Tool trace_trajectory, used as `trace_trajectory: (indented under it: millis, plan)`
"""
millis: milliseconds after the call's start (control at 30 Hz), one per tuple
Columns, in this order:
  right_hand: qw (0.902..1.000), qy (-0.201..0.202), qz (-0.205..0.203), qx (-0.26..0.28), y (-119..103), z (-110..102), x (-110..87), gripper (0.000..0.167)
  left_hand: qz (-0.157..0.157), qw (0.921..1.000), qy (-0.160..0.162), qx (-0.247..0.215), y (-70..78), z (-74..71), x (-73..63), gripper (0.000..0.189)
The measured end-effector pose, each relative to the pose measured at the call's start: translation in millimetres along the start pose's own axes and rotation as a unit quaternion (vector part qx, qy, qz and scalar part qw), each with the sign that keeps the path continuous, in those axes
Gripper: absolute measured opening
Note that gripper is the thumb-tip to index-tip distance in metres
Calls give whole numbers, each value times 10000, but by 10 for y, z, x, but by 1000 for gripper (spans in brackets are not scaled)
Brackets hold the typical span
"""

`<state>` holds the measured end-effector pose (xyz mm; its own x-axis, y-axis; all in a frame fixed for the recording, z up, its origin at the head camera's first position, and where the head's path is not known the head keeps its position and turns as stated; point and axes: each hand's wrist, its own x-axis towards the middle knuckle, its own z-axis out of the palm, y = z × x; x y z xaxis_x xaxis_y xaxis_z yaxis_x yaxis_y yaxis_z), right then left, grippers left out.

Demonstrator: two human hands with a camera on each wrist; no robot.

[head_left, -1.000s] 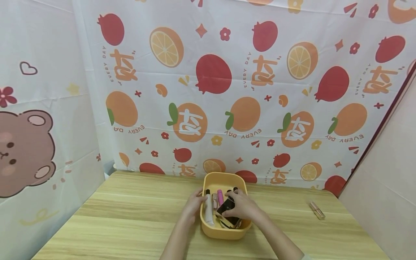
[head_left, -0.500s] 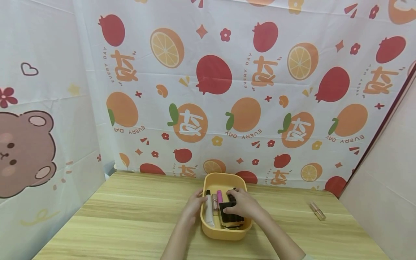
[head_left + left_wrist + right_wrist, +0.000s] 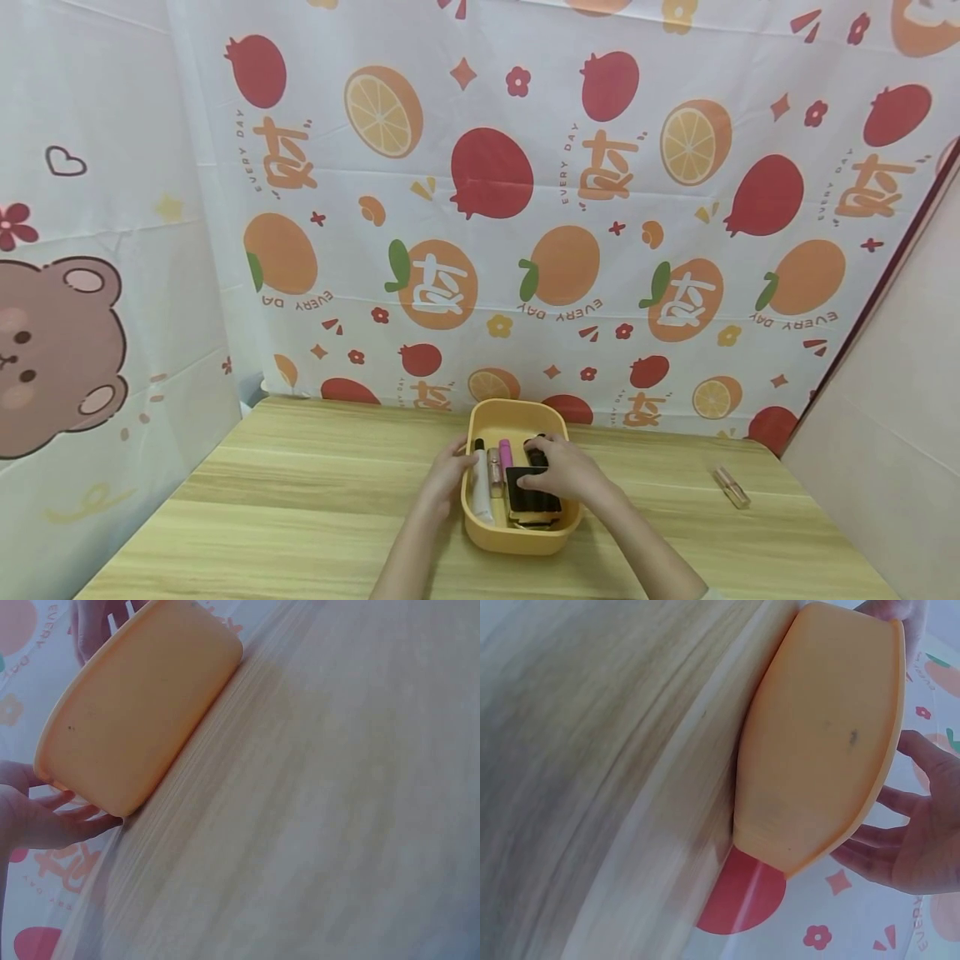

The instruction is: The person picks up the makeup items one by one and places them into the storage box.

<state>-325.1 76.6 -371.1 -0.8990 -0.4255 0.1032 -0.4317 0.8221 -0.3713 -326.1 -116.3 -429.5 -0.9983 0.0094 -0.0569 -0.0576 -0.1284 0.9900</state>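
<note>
A yellow plastic bin (image 3: 517, 542) stands on the wooden table. My left hand (image 3: 447, 475) grips its left rim, thumb over the edge and fingers along the outside wall. Inside lie a white tube (image 3: 482, 487) with a black cap, a small clear-and-gold tube (image 3: 495, 472), a pink tube (image 3: 506, 452) and a black square case (image 3: 536, 500). My right hand (image 3: 566, 471) reaches over the right rim, its thumb on the case and fingers at some black items (image 3: 534, 455) behind it. In the right wrist view the bin wall hides those fingertips; I cannot tell whether they pinch anything.
A small gold-and-clear lipstick-like tube (image 3: 731, 487) lies on the table (image 3: 315, 508) at the right. A fruit-print cloth (image 3: 570, 208) hangs behind the table, and a bear-print cloth (image 3: 97, 208) stands at the left.
The black square case, tilted in my right hand a second ago, now lies flatter in the bin's front right. My right fingers have shifted slightly over the black items; the left hand stays put.
</note>
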Motion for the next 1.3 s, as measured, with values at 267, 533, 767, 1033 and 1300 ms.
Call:
trace_trajectory:
  millis: [267, 533, 767, 1033, 1300]
  plan:
    - [10000, 20, -1, 5, 48, 6, 5, 47, -51, 10000, 5, -4, -2, -6, 0, 53]
    - [9999, 48, 95, 86, 72, -35, 34, 44, -44, 10000, -4, -24, -1, -12, -1, 53]
    - [9995, 189, 223, 131, 95, -55, 19, 41, -59, 10000, 16, -60, 3, -9, -2, 53]
    - [9983, 361, 309, 344, 159, -79, -13, 37, -59, 9999, 19, -98, 6, 0, -1, 54]
    - [9975, 522, 308, 373, 222, -99, -32, 33, 15, 10000, 2, -80, 9, 5, -4, 54]
